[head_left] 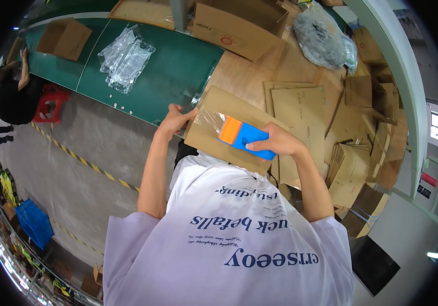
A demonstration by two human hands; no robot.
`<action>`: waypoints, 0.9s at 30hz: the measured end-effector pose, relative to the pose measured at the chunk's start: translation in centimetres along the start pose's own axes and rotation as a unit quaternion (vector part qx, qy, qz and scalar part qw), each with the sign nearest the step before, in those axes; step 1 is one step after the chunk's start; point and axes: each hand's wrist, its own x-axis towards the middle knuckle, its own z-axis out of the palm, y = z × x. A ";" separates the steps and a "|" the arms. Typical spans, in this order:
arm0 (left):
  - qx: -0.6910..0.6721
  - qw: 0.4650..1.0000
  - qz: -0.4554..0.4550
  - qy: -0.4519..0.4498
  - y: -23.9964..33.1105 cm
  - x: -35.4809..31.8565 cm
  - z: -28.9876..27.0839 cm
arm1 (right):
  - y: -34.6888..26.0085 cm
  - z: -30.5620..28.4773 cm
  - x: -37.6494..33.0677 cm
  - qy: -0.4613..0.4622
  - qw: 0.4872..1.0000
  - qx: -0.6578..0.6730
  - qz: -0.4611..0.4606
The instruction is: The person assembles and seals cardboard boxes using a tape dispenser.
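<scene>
My right hand [279, 142] is closed round the blue end of a blue-and-orange block-shaped object [243, 136], its thumb lying on the top face. Clear, shiny film [209, 120] stretches from the orange end toward the left edge of a flat brown cardboard box [219, 99]. That box lies under the object, close in front of my body. At its left edge is my left hand [175, 120], with one finger reaching onto the cardboard and the others bent; its grip on the edge is partly hidden.
Clear plastic bags [127, 58] lie on the green table [178, 61]. An open carton [239, 28] stands beyond the box, near a large bag of clear plastic [320, 35]. Flat cardboard sheets [300, 117] are at the right. Far left, a person [17, 97] is near a red stool [53, 102].
</scene>
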 end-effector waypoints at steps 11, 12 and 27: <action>0.033 0.946 0.164 0.279 -0.1 -1.9 -0.7 | -0.2 0.4 -0.5 0.002 0.998 0.059 0.001; -0.077 0.956 0.196 0.204 -0.1 -2.6 -1.0 | -0.1 0.4 -0.5 0.001 0.998 0.060 0.000; -0.127 0.968 0.159 -0.147 -2.1 -1.6 1.1 | 0.1 0.3 -0.6 -0.022 0.999 0.040 -0.014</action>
